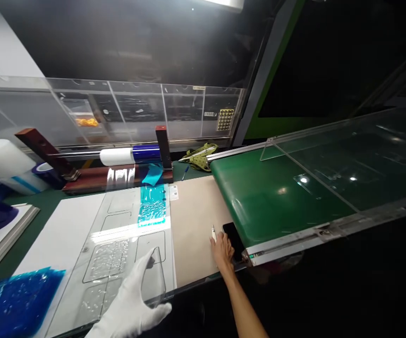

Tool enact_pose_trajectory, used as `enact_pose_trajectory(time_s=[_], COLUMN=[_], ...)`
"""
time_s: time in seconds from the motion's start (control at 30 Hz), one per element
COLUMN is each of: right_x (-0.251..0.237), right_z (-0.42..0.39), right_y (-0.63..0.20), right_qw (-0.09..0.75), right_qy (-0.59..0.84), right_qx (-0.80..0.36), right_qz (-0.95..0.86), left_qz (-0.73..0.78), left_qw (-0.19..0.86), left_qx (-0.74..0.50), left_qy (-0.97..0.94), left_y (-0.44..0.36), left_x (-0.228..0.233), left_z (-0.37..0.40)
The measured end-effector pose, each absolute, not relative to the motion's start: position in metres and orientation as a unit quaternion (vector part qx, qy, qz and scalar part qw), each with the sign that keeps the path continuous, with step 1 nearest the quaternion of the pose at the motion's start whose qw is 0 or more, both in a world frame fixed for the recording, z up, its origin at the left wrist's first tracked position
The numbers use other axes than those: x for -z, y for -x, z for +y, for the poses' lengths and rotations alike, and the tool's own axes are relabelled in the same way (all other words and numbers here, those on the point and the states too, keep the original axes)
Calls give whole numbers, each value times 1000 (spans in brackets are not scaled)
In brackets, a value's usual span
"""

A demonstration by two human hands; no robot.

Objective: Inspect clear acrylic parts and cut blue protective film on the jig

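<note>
Holding a clear panel between thumb and fingers, the gloved left hand stands over the front edge of the tabletop. The step in hand seems to be handling the white pen-like tool; next calls for a sure pinch. It lies at the bare right hand's fingertips, whether gripped I cannot tell, near the right edge of the tan sheet, beside a black phone.
</note>
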State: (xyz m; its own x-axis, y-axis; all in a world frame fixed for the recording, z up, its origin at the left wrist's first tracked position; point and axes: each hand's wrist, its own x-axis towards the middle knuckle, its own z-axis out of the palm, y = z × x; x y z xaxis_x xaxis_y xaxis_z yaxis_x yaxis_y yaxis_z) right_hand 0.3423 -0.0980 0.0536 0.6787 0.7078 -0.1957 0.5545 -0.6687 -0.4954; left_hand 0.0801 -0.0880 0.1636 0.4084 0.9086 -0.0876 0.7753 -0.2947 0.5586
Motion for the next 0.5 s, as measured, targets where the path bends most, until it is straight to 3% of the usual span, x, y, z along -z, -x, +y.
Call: enact_pose_trajectory(time_s=[0.07,0.17,0.3,0.43,0.5], right_x=[-53,-53,-79,-148,-187], right_z=[-75,-68,-80,-101,-112], right_y=[-350,-351,-326,-280,-257], right_qw=[186,181,218,374,387], right_qy=[902,894,844,663,566], right_qx=[-180,-200,-265,-457,-545], right_qz=[-345,-358,-413,-459,-482], left_qz=[495,478,459,433,408], left_qw=[314,300,291,321,319], left_qx=[-170,-198,-158,-90,-91], left_qy=[-792,-801,-825,-838,-851], left_y=[-72,-58,-40,-28,-26], left_x=[-172,-190,-222,-250,-258], left_z=[-87,-86,-81,-69,-63])
